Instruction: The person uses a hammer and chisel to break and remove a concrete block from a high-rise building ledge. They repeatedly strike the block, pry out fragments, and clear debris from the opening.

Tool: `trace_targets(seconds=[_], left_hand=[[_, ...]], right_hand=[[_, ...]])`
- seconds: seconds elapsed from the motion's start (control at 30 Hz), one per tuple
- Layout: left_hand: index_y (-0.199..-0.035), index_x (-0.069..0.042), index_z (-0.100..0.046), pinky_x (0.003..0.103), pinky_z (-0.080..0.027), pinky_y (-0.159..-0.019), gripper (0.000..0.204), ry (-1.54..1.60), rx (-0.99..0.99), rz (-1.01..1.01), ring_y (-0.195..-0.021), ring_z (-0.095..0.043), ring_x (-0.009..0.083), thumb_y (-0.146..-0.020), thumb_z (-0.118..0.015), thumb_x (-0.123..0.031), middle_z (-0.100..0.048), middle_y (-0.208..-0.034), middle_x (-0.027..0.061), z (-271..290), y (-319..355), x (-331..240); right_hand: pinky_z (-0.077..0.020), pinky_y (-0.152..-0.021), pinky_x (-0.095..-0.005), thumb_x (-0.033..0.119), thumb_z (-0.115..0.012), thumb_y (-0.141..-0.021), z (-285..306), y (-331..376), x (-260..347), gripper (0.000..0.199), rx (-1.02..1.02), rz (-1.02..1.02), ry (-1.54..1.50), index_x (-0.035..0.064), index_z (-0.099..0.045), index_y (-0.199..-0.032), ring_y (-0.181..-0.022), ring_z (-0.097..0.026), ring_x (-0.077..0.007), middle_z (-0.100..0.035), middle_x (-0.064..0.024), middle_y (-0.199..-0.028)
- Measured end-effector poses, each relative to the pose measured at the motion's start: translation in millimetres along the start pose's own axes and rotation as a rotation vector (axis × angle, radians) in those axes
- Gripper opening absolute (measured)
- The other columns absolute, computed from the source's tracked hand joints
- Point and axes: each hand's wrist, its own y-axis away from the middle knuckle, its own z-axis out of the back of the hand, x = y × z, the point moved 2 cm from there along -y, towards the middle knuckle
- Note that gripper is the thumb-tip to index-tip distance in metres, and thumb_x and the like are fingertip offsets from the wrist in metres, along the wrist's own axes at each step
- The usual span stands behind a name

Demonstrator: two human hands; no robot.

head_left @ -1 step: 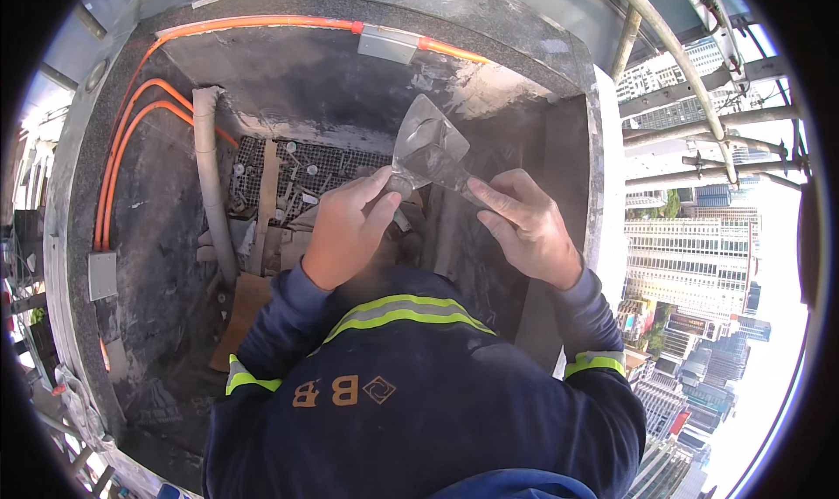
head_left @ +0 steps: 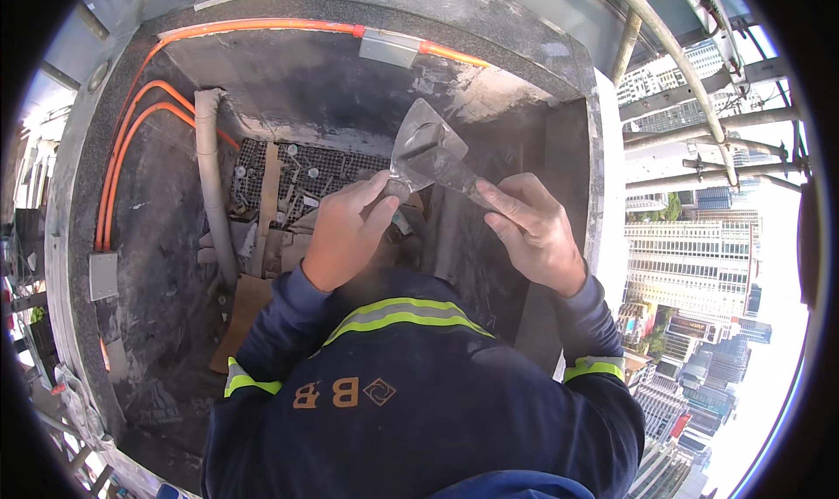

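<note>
Steel scraper blade (head_left: 426, 155) pinched between 2 hands — left (head_left: 345, 230), right (head_left: 531, 232) — both closed.

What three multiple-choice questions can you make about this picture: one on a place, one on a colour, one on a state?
1. Where is the scraper blade?
A. above both hands
B. on the cardboard
C. behind the pipe

2. What colour are the conduits at left?
A. blue
B. orange
C. green

3. How is the scraper held?
A. by no hand
B. under a boot
C. by both hands

Answers: 1 A, the blade rises above the hands. 2 B, they are plainly orange. 3 C, the left hand pinches the blade's base and the right hand grips the handle.
</note>
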Motion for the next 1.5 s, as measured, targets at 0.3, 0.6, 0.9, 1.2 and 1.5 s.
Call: trace_targets(seconds=[0.3,0.6,0.9,1.2,1.5], left_hand=[[-0.12,0.013,-0.061,0.037,-0.052,-0.078,0.04,0.109,0.087,0.154,-0.086,-0.069,0.0348,-0.091,-0.063,-0.015,-0.069,-0.098,0.0241,-8,-8,-10],[-0.12,0.012,-0.061,0.035,-0.052,-0.071,0.041,0.0,0.07,-0.032,-0.075,-0.068,0.0309,-0.092,-0.063,-0.017,-0.069,-0.094,0.0243,-20,-7,-5],[-0.122,0.013,-0.06,0.032,-0.051,-0.068,0.042,0.132,0.114,0.096,-0.066,-0.066,0.0227,-0.092,-0.063,-0.017,-0.068,-0.088,0.0205,-18,-8,-4],[-0.12,0.012,-0.061,0.035,-0.051,-0.069,0.041,0.099,0.159,0.057,-0.069,-0.066,0.0269,-0.091,-0.064,-0.015,-0.067,-0.087,0.0209,-23,-5,-4],[-0.12,0.012,-0.061,0.037,-0.051,-0.07,0.04,0.02,0.131,-0.032,-0.073,-0.067,0.0293,-0.091,-0.064,-0.014,-0.067,-0.088,0.0216,-25,-6,-6]], right_hand=[[-0.0526,-0.063,-0.0343,0.005,-0.073,-0.085,2,-2,-19,0.044,0.01,-0.011,-0.055,0.0117,-0.067,-0.128,-0.075,-0.064,-0.0246,-0.061,-0.0113,-0.1],[-0.0537,-0.062,-0.0341,0.006,-0.074,-0.084,14,6,-16,0.043,-0.092,0.047,-0.057,0.0136,-0.068,-0.126,-0.073,-0.065,-0.0249,-0.063,-0.0108,-0.099],[-0.0547,-0.062,-0.0344,0.004,-0.074,-0.082,17,14,-13,0.049,-0.001,0.033,-0.014,0.0162,-0.067,-0.129,-0.074,-0.066,-0.0265,-0.062,-0.0111,-0.101],[-0.0541,-0.062,-0.034,0.006,-0.074,-0.084,23,11,-17,0.046,-0.167,0.004,0.003,0.0157,-0.067,-0.129,-0.072,-0.065,-0.0255,-0.063,-0.0114,-0.102],[-0.0544,-0.06,-0.0341,0.006,-0.074,-0.083,25,16,-18,0.046,-0.02,-0.013,0.014,0.0161,-0.068,-0.127,-0.07,-0.066,-0.0249,-0.064,-0.0092,-0.101]])
